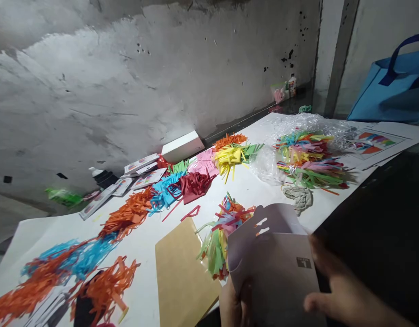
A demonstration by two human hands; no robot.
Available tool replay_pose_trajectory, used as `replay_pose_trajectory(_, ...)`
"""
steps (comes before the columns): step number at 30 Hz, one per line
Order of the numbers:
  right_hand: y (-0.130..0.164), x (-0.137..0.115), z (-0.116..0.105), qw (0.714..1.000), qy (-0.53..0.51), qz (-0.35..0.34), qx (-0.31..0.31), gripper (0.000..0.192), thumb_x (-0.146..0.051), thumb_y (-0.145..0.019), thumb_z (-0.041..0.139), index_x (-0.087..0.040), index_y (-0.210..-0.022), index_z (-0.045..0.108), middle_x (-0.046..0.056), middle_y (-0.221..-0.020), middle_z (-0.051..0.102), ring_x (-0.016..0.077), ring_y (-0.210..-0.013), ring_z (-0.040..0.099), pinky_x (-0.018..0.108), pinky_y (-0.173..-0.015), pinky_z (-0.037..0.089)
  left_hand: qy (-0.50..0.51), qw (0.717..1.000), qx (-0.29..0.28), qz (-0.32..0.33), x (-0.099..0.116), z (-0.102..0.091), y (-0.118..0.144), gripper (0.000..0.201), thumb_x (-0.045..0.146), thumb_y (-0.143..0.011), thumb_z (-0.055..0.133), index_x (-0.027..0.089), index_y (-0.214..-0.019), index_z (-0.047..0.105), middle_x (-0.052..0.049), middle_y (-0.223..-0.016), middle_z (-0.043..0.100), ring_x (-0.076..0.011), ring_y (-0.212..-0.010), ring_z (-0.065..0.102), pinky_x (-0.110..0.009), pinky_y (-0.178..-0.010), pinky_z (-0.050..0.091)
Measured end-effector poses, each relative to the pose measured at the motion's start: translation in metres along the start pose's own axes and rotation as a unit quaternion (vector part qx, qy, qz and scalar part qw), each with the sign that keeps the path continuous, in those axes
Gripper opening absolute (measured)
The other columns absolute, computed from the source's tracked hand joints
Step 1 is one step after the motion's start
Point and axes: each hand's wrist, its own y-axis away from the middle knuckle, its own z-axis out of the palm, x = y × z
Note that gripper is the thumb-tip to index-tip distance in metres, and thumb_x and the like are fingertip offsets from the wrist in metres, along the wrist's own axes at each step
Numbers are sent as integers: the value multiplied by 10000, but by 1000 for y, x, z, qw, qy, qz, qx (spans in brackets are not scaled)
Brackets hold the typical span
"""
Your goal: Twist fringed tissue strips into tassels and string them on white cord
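Observation:
A grey-white folded card piece (273,259) with cut slots and a small printed "1" is held up near the bottom of the view. My left hand (234,306) grips its lower left edge from below. My right hand (335,284) rests against its right side, fingers spread along the edge. Just behind the card lies a bundle of mixed coloured paper strips (219,231) on the white table covering (144,254). A brown cardboard sheet (182,277) lies flat to the left of my hands.
Heaps of cut paper strips in orange (127,215), blue (165,190), dark red (194,184) and yellow (229,156) cross the table. A plastic bag of mixed strips (308,159), a white box (182,146), glue bottles (291,85) and a blue tote bag (393,86) stand farther back.

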Motion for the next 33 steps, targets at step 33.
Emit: replay_pose_trajectory(33,2,56,59,986,-3,-104,127,422,-364,-943,667,-312,-1330,509,53,-1036,764,211,-880,764,225,-731,611,57,981,154,-103,-9,2,8,465,566,-902,636,229,-1219,690,-122,-1181,744,-325,-1173,658,-358,-925,529)
